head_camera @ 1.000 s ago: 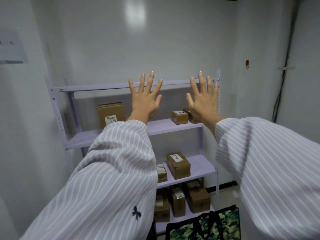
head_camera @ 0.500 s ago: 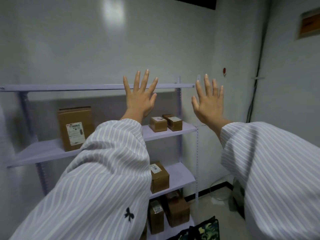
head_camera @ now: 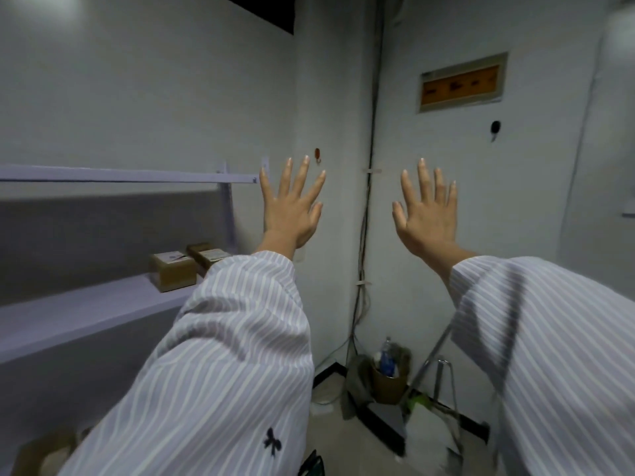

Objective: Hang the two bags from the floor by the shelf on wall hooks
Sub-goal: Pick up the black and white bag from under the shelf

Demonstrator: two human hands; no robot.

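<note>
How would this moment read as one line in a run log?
left hand: open, raised, empty | right hand: open, raised, empty | red wall hook: bare | black wall hook: bare

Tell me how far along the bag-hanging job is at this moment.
Nothing looks done. The left hand and right hand are raised, open and empty. The red hook and black hook carry nothing. Both bags remain to be picked up and hung; only a dark sliver at the bottom edge may be one.

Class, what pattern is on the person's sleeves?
Thin white stripes on pale lilac-grey sleeves, head view.
</note>
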